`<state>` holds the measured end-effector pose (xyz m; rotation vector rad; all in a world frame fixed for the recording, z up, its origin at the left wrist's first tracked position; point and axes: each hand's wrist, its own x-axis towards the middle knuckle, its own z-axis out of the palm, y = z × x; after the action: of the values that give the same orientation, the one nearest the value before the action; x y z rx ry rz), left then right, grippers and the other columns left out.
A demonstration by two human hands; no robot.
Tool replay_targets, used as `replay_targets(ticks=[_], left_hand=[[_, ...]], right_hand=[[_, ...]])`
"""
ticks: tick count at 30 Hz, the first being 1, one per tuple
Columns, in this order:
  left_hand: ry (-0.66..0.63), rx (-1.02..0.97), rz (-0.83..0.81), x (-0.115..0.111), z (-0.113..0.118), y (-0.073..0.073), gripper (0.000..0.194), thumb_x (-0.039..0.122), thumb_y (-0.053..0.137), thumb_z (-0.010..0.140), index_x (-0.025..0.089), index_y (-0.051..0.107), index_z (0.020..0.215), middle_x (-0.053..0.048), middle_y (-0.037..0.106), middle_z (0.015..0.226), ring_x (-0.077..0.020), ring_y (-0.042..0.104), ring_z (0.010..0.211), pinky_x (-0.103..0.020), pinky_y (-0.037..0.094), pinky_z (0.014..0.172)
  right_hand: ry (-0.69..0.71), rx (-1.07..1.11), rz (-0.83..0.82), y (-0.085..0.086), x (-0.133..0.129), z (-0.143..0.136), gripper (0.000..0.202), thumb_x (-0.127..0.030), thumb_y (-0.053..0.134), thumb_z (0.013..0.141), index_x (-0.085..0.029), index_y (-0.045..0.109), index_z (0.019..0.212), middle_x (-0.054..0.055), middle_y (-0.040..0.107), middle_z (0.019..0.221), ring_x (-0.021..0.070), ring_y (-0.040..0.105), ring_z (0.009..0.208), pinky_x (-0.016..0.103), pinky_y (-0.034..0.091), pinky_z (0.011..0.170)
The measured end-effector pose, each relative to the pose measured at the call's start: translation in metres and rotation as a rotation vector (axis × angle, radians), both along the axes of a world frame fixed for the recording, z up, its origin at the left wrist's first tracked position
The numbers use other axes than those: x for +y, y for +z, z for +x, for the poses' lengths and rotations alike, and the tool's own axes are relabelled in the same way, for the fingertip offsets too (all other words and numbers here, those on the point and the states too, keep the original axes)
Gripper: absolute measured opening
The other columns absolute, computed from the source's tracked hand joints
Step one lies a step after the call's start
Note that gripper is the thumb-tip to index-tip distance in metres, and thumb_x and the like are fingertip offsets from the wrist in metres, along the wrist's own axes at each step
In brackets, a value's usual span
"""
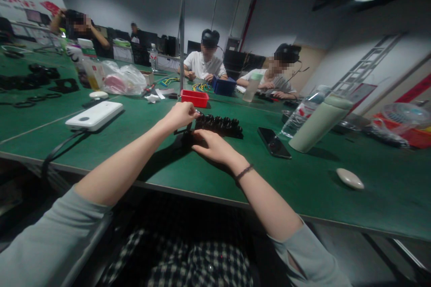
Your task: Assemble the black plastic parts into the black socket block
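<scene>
My left hand (182, 116) is closed in a pinch at the near left end of a row of black knobbly parts (220, 124). What its fingertips hold is too small and dark to make out. Just below, my right hand (215, 145) has its fingers and thumb closed around the edge of a small black part (186, 138), partly hidden by the hand. The black row lies on the green tabletop (188, 172), directly beyond my right hand.
A black phone (273, 142), a green flask (319, 123) and a clear bottle (303, 112) stand or lie to the right. Left is a white power bank (94, 115) with a cable. A red tray (194, 98) and blue bin (223, 85) sit ahead; people work across the table.
</scene>
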<state>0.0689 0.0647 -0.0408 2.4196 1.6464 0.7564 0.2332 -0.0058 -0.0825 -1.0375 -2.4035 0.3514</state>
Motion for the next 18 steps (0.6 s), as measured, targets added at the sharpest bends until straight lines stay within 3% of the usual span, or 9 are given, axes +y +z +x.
replay_targets(ticks=[18], left_hand=[[-0.018, -0.103, -0.006, -0.003, 0.0008, 0.0059, 0.02, 0.033, 0.059, 0.087, 0.016, 0.067, 0.08, -0.008, 0.071, 0.089, -0.0202, 0.064, 0.082, -0.029, 0.044, 0.073]], right_hand=[[-0.035, -0.01, 0.024, -0.0003, 0.0003, 0.0008, 0.031, -0.019, 0.065, 0.085, -0.013, 0.06, 0.115, 0.014, 0.067, 0.114, 0.0223, 0.064, 0.104, 0.04, 0.051, 0.093]])
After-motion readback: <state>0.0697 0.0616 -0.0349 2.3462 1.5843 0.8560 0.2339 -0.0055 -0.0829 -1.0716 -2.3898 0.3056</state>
